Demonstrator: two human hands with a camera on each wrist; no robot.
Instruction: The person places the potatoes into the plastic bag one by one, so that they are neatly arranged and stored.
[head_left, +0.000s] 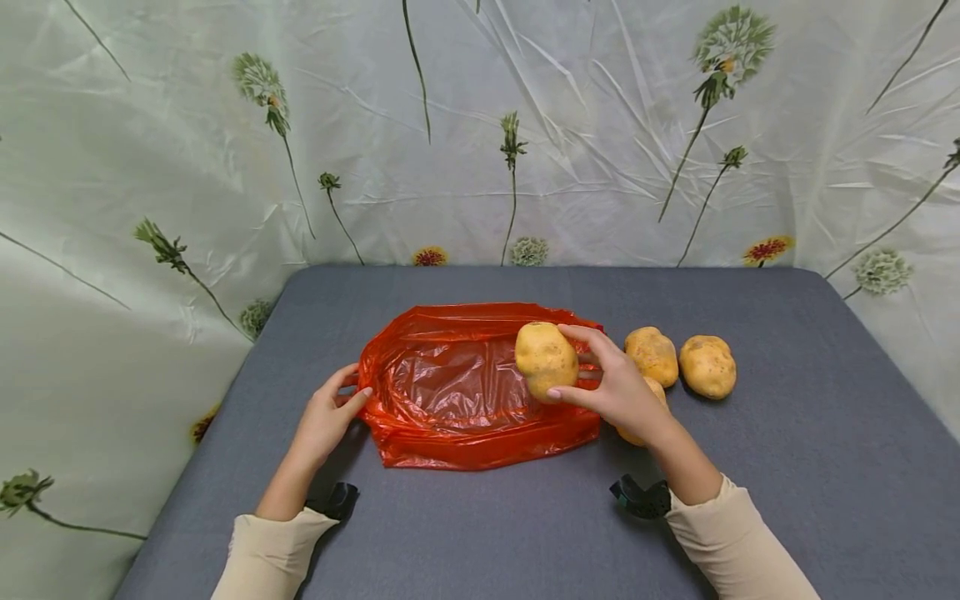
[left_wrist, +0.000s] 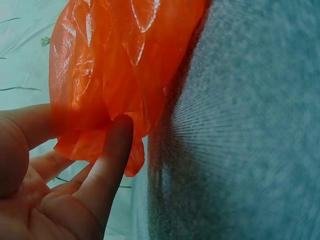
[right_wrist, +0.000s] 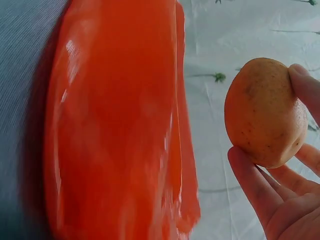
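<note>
A red plastic bag (head_left: 487, 450) lies on the table with its mouth spread wide, its thin lining showing inside. At the bag's left end my left hand (head_left: 322, 421) pinches the rim; in the left wrist view the thumb (left_wrist: 117, 145) presses on the crumpled plastic (left_wrist: 125, 65). My right hand (head_left: 618, 392) holds a yellow potato (head_left: 546, 360) between thumb and fingers, over the right part of the open bag. From the right wrist view, the potato (right_wrist: 265, 112) is raised beside the bag's side (right_wrist: 115, 125).
Right of the bag rest a potato (head_left: 651, 357) and another potato (head_left: 707, 367) close together. A third potato (head_left: 630, 437) is partly hidden behind my right hand and wrist. The grey table (head_left: 487, 542) meets a flower-printed curtain (head_left: 450, 192) at its far edge.
</note>
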